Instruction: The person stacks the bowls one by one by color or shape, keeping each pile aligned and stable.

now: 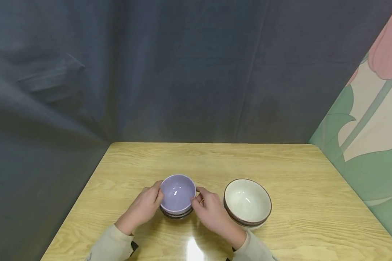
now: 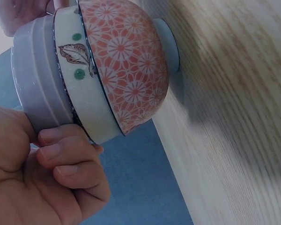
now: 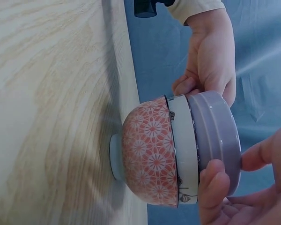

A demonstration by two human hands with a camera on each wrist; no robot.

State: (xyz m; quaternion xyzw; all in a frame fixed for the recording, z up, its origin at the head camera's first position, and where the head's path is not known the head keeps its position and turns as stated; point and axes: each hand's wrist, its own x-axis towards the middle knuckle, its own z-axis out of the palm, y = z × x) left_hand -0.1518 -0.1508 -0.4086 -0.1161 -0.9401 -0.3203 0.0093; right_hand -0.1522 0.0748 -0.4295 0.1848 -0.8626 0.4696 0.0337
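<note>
A lavender bowl tops a nested stack. Beneath it come a white bowl with a leaf and green dots, then a red flower-patterned bowl whose foot stands at the tabletop. My left hand holds the lavender bowl from the left, thumb at the rim and fingers curled against its outer wall. On the opposite side my right hand pinches it, thumb at the rim and fingers on the ridged outside. In the right wrist view, the lavender bowl sits down in the white bowl's rim.
To the right of my right hand stands another stack, topped by a cream bowl with a brown rim. The wooden table ends at a dark curtain behind and on the left. A flower-printed panel borders the right side.
</note>
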